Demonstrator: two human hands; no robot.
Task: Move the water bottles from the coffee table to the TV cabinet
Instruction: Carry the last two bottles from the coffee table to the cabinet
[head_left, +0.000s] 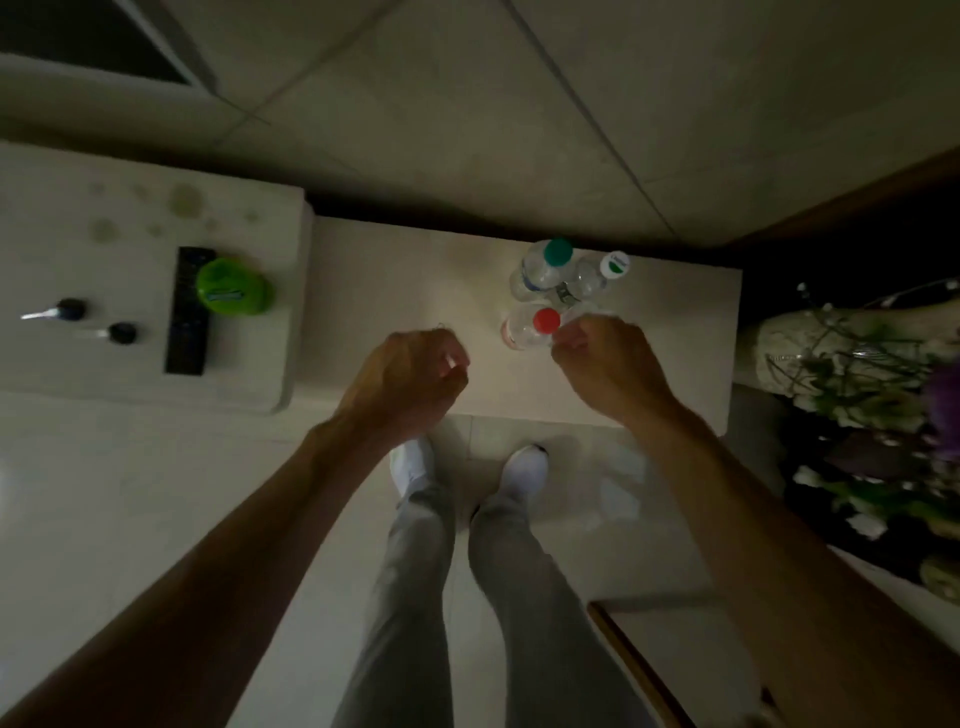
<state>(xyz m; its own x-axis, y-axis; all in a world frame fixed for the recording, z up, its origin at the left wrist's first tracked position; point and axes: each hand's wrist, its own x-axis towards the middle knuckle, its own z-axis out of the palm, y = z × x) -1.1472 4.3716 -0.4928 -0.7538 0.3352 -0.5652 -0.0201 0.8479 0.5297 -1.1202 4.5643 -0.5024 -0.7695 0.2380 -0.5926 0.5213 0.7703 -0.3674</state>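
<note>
I stand over a low pale worktop (395, 291) looking straight down, and three bottles stand close together on its far right part: a green cap (558, 251) furthest from me, a white cap (614, 264) just beside it to the right, and a red cap (546, 320) nearest me. All three are upright, so their long axes point up at me and I see mostly caps with the clear shoulders splayed around them. My right hand (608, 371) is the nearer one by far; its curled fingertips (569, 338) are touching or almost touching the shoulder of the red-capped bottle, which lies just ahead and slightly left of that hand. The fingers are bent in loosely and I cannot tell whether they have closed on the plastic. My left hand (410, 379) hangs loosely curled over bare worktop, well left of the bottles, holding nothing. On a raised surface (130, 208) further left lie a remote (188, 312), a green lid (234, 287) and two small dark droppers (72, 309); flowers (872, 415) crowd the right edge. Whether this is the coffee table or the cabinet I cannot say for sure
</note>
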